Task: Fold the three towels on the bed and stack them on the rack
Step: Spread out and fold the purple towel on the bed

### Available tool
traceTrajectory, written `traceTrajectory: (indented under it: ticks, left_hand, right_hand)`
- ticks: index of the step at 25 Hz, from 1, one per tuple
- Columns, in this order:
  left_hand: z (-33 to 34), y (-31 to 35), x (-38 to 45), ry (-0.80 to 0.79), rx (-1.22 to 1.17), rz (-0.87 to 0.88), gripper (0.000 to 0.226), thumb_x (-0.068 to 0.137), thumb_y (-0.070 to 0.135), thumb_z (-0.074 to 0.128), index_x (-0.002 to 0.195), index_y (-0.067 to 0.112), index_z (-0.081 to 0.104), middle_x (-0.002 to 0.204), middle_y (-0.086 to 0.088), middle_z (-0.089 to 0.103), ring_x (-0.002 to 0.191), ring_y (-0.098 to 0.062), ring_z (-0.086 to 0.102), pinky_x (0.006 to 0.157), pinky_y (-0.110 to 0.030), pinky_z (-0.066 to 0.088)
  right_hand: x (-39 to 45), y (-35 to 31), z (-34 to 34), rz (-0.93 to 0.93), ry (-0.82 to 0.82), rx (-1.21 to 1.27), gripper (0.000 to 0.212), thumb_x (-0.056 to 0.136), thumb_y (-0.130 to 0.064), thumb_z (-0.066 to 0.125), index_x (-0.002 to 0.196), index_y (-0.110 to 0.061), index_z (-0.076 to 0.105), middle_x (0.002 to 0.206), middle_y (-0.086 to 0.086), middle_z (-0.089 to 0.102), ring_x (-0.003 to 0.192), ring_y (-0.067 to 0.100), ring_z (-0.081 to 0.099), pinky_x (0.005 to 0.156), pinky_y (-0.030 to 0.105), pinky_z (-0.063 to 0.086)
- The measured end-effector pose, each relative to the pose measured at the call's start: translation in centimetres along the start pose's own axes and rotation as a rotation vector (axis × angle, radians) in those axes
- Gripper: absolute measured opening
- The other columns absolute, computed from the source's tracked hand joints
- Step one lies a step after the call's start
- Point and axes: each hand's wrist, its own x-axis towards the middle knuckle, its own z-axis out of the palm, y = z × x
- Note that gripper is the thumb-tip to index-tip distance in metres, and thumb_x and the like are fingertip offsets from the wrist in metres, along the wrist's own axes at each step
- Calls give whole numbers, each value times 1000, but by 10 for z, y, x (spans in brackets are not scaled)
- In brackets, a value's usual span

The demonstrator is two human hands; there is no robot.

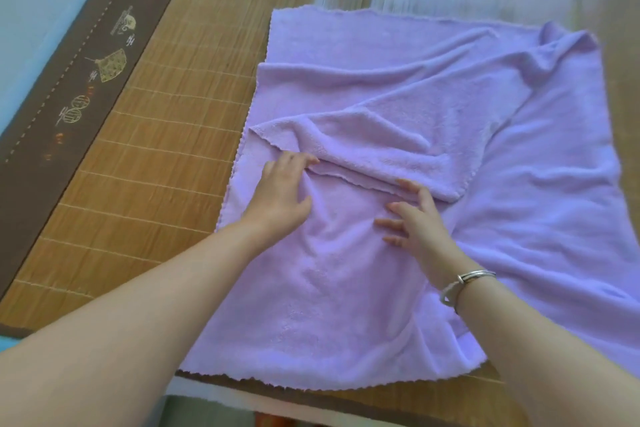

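Note:
Lilac towels lie rumpled and overlapping on the bed's bamboo mat [145, 135]. A small towel [374, 149] is partly folded over on top of a larger lilac towel [329, 288] that spreads toward me. More lilac cloth [554, 184] extends to the right; I cannot tell how many separate towels there are. My left hand [282, 191] rests flat on the larger towel, its fingertips at the small towel's near edge. My right hand [414, 218], with spread fingers, presses down beside the small towel's near right corner. A bracelet sits on my right wrist.
The mat has a brown embroidered border [79, 80] along its left side and a brown strip along the near edge [277, 388]. Bare mat shows to the left of the towels. The rack is out of view.

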Motion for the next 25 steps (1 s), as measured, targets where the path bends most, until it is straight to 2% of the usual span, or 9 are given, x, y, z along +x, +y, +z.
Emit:
traceTrajectory:
  ticks: [3,5,7,11,14,17,19,23,25]
  left_hand:
    - [10,9,22,-114,132,98,54,76,10,59,128,21,50,121,1,47,105,-28,44,90,-44,43]
    - [11,12,41,-112,167,108,53,78,16,62,129,24,51,122,4,48,104,-27,44,92,-42,42]
    - [8,14,61,-78,221,112,52,78,21,64,128,25,52,122,5,49,107,-26,44,93,-39,39]
    - [-7,8,104,-61,240,116,31,76,22,64,107,26,61,104,9,60,99,-23,46,82,-30,32]
    - [-29,-4,138,-48,-163,-4,7,82,21,60,83,17,66,78,6,65,80,-16,57,72,-27,39]
    - [-63,-17,170,-84,-493,-107,15,90,18,61,76,13,63,71,5,59,66,-5,51,62,-15,39]
    - [-81,-31,197,-16,-560,-179,16,94,24,58,81,15,62,75,10,57,67,-3,49,61,-14,37]
    - [-94,-71,257,133,-578,-437,25,93,24,57,115,14,53,108,4,54,83,-10,52,71,-23,41]
    - [-90,-86,276,131,-570,-487,33,91,22,60,120,12,49,107,2,53,82,-10,52,70,-24,39]
  right_hand:
    - [18,-7,-2,-121,-9,-263,38,81,-15,48,110,-39,52,122,0,47,104,15,57,90,40,50]
    - [26,-19,-3,-217,26,-355,40,82,-8,47,115,-30,53,126,-2,45,110,8,49,104,34,40]
    - [38,-31,-1,-379,87,-424,42,83,3,44,118,-17,56,123,0,48,108,7,47,104,26,36]
    - [71,-63,21,-627,244,-474,37,81,-6,45,113,-12,63,108,-1,51,103,12,51,96,21,37]
    - [105,-103,49,-691,311,-452,29,84,-11,45,107,-11,64,105,-1,51,100,14,52,93,22,39]
    - [137,-144,76,-722,359,-449,21,87,-15,49,101,-13,64,104,-1,52,100,14,53,93,24,39]
    - [159,-169,94,-711,361,-466,11,90,-18,56,96,-14,65,101,-2,54,95,10,53,89,21,40]
    - [203,-193,131,-702,267,-563,4,86,-13,63,83,-12,66,90,-4,60,81,0,49,75,1,34]
    - [220,-190,145,-667,188,-572,8,84,-5,61,85,-10,66,90,-4,62,78,1,51,77,1,34]
